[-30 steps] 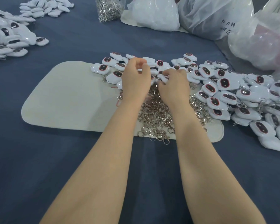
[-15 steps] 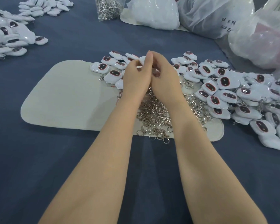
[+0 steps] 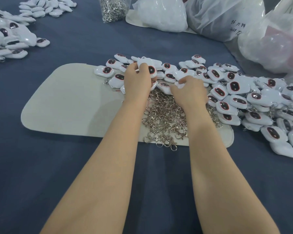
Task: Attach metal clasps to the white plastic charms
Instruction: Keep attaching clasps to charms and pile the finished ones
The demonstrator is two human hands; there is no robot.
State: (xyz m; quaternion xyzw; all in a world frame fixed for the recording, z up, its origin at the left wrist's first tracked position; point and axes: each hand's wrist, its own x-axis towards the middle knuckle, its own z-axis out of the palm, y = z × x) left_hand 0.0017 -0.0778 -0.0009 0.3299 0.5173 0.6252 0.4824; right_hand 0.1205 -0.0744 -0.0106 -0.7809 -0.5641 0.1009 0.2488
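Head view: left fingers [image 3: 143,68] around one charm [image 3: 145,61], right fingers [image 3: 184,80] around another charm [image 3: 178,84], now apart.

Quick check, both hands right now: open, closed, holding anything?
Left hand: closed, gripping a white charm.
Right hand: closed, pinching a second charm from the pile.

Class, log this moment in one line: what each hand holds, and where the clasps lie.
left hand: grips white charm | right hand: pinches second charm in pile | loose clasps: heaped on beige mat
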